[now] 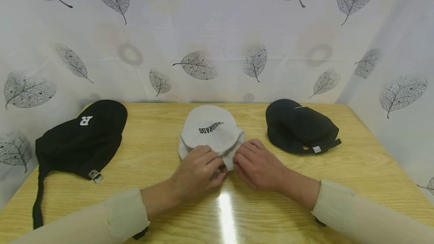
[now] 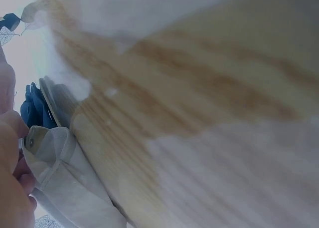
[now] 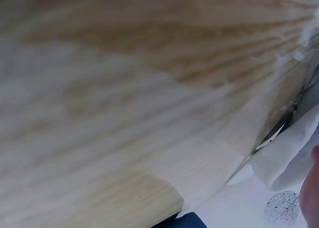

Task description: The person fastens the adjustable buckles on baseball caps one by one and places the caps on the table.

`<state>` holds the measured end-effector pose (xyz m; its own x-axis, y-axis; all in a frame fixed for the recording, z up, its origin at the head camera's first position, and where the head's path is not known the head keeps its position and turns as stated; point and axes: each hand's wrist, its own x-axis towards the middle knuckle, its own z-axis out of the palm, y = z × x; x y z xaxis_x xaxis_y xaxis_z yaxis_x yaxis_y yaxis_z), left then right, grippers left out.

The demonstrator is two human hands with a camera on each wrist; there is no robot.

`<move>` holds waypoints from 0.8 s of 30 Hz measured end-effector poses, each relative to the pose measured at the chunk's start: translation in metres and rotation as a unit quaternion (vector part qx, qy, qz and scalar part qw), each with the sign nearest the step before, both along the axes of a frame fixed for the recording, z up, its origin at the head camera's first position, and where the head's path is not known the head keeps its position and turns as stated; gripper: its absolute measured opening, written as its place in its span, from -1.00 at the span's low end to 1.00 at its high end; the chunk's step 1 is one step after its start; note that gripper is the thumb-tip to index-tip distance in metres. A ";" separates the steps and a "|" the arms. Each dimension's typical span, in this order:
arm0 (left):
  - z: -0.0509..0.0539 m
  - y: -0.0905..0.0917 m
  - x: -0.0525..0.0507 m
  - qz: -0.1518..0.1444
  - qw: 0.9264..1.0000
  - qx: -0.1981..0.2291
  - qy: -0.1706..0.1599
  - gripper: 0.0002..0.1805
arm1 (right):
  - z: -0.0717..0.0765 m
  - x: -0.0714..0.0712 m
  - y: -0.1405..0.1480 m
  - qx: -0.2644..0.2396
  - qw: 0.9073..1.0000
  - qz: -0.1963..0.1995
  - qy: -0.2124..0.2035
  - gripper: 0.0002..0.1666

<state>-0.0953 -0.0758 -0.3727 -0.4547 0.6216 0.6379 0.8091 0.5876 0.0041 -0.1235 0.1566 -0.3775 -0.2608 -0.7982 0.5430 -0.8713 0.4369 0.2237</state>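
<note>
A white cap (image 1: 211,123) with dark COLORADO lettering lies in the middle of the table in the head view. My left hand (image 1: 198,168) grips its near edge with curled fingers, the thumb toward the right. On the cap's near right side, my right hand (image 1: 259,166) holds the fabric, its fingertips partly hidden. The left wrist view shows the white cap (image 2: 75,188) at lower left, with a small round metal piece at its edge beside my fingers (image 2: 12,123). At the right edge of the right wrist view, the cap (image 3: 286,155) shows folded fabric near a fingertip.
A black cap (image 1: 78,142) with a white R lies on the left, its strap trailing toward the front edge. Another black cap (image 1: 301,127) rests on its side at the right. Leaf-patterned curtain (image 1: 217,29) surrounds the back and sides of the wooden table (image 1: 152,123).
</note>
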 end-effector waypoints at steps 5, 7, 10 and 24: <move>-0.001 0.000 -0.001 -0.002 1.000 -0.002 0.010 -0.87 | 0.000 0.000 0.000 -0.005 1.000 -0.006 -0.005 -0.74; -0.001 0.000 -0.001 -0.002 1.000 -0.004 0.013 -0.87 | 0.001 0.000 0.000 -0.008 1.000 -0.007 -0.007 -0.73; -0.001 0.000 -0.001 -0.001 1.000 -0.007 0.017 -0.86 | 0.000 -0.001 0.000 -0.013 1.000 -0.007 -0.005 -0.73; 0.001 -0.002 0.000 0.000 1.000 -0.010 0.025 -0.84 | 0.000 -0.002 0.001 -0.018 1.000 -0.001 -0.015 -0.71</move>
